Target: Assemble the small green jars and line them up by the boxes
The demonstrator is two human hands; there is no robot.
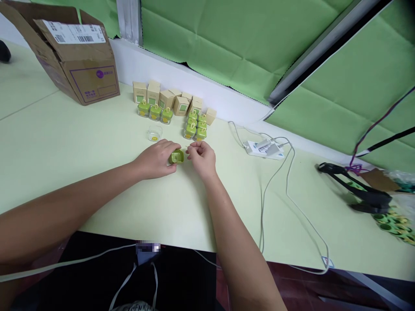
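My left hand (158, 160) grips a small green square lid (177, 157), its hollow side facing up. Close on its right, my right hand (203, 159) is closed in a pinch; a tiny pale bit shows at the fingertips, too small to name. A clear square container (155, 133) with a yellow sticker stands open just beyond my left hand. Behind it, a row of three clear containers with green lids (155, 112) and yellow loops stands on the table. More lidded containers (196, 126) are grouped in two columns beyond my right hand.
Several small brown boxes (166, 99) line the wall. A large cardboard box (87, 73) stands at the far left. A white power strip (264, 149) trails cables across the right side of the table (155, 211). A black stand-like object (359, 188) lies beside green pieces (394, 224).
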